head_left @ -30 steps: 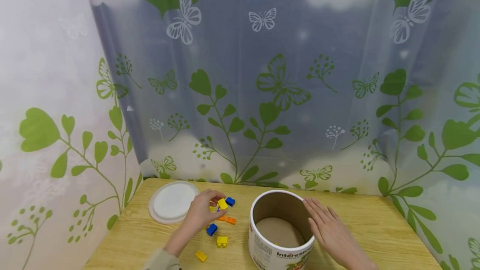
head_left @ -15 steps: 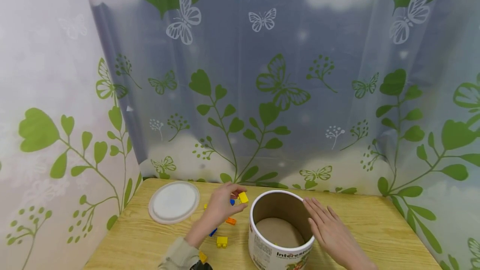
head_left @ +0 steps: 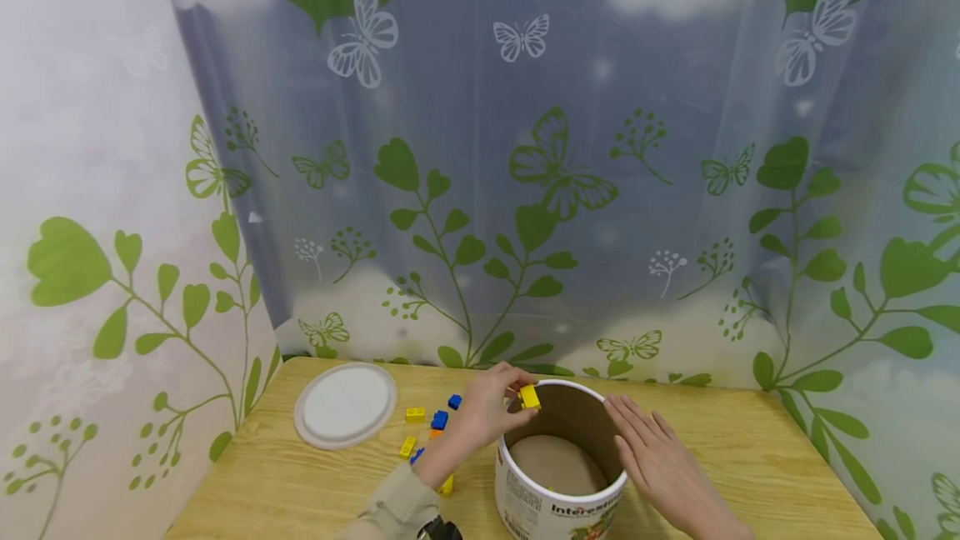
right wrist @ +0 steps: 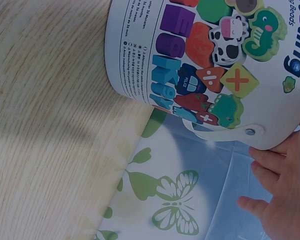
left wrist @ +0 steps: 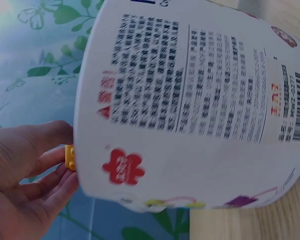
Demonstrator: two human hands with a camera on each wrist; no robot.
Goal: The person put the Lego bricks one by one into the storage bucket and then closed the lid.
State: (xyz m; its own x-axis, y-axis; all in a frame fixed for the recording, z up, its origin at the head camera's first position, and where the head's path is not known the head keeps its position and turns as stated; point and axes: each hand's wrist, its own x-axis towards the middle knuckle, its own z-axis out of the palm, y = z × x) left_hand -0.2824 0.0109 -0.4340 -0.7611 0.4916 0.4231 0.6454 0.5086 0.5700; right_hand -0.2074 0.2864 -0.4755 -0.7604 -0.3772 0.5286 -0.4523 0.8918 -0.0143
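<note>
My left hand (head_left: 491, 407) pinches a yellow toy brick (head_left: 529, 397) at the left rim of a round white bucket (head_left: 525, 486). From the left wrist, the brick's studs (left wrist: 70, 157) peek out between the fingers beside the bucket's printed wall (left wrist: 190, 150). My right hand (head_left: 663, 465) rests against the bucket's right rim with fingers straight; the right wrist view shows that hand (right wrist: 280, 185) touching near the rim. Inside the bucket, the brown bottom is visible, with a small yellow bit near the front wall.
Several loose bricks lie left of the bucket, among them a yellow brick (head_left: 416, 414) and a blue brick (head_left: 439, 420), some hidden by my left arm. A round white lid (head_left: 347, 403) lies at the table's (head_left: 247, 473) back left. A patterned curtain (head_left: 465, 148) hangs behind.
My left hand has carried the yellow brick rightward from the loose bricks to the bucket's rim. My right hand has stayed on the bucket's right side.
</note>
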